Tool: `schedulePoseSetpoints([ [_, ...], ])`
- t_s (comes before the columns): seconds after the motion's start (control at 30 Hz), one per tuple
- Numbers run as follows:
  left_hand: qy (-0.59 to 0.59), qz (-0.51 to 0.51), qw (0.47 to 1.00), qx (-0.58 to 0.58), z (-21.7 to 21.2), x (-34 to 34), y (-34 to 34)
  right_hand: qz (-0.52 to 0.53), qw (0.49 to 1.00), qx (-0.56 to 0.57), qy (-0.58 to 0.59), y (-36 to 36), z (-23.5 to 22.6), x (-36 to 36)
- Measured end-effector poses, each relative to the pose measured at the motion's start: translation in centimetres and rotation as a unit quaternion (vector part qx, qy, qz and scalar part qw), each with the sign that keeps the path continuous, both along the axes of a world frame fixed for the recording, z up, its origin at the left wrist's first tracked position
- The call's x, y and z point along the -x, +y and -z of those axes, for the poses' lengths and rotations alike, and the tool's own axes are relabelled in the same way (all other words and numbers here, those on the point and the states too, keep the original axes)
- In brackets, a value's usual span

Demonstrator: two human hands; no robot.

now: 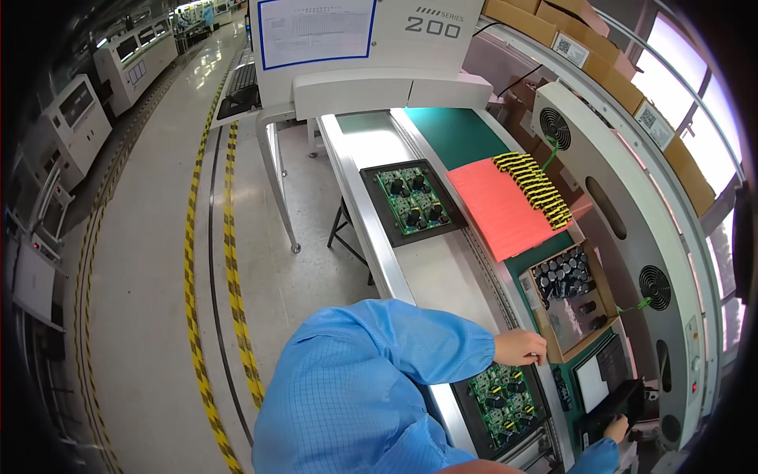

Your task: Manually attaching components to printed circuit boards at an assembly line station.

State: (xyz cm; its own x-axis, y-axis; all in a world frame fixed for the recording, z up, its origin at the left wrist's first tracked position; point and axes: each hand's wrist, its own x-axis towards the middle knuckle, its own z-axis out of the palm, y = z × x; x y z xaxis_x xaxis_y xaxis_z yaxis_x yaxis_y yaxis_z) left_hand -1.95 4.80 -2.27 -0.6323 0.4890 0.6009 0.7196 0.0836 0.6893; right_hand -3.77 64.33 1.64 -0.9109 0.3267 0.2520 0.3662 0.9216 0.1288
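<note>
My left hand reaches across the conveyor with its fingers bent down and close together at the right rail. Whatever may be between those fingertips is hidden. Just below it, a black carrier holds green circuit boards with black and yellow components. Far to the lower right, my right hand is against the edge of a dark box-like object. Its fingers look curled, and I cannot make out what they grip. A second black carrier with green circuit boards lies farther up the conveyor.
Right of the conveyor rail lies a red-pink sheet with a row of yellow-and-black components. Nearer stands a cardboard box of black cylindrical capacitors. A white machine spans the far end; a long fan housing borders the right.
</note>
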Motion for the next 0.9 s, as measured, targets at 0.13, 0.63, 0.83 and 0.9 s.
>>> schedulePoseSetpoints([
  [0.13, 0.023, -0.005, 1.000, -0.005, -0.4, 0.1, 0.6, 0.015, 1.000, 0.004, -0.002, 0.7, 0.4, -1.6],
  [0.63, 0.027, -0.013, 0.999, 0.019, 1.1, 2.7, -4.0, -0.044, 0.970, 0.131, 0.200, -7.3, -3.1, -12.5],
  [0.83, 0.022, -0.015, 0.998, 0.052, -0.8, 2.3, -6.1, 0.119, 0.918, 0.305, 0.223, -8.3, -5.3, -26.2],
  [0.9, 0.014, 0.006, 0.998, 0.056, -1.2, 2.2, -6.2, 0.143, 0.919, 0.287, 0.230, -7.0, -3.3, -31.4],
])
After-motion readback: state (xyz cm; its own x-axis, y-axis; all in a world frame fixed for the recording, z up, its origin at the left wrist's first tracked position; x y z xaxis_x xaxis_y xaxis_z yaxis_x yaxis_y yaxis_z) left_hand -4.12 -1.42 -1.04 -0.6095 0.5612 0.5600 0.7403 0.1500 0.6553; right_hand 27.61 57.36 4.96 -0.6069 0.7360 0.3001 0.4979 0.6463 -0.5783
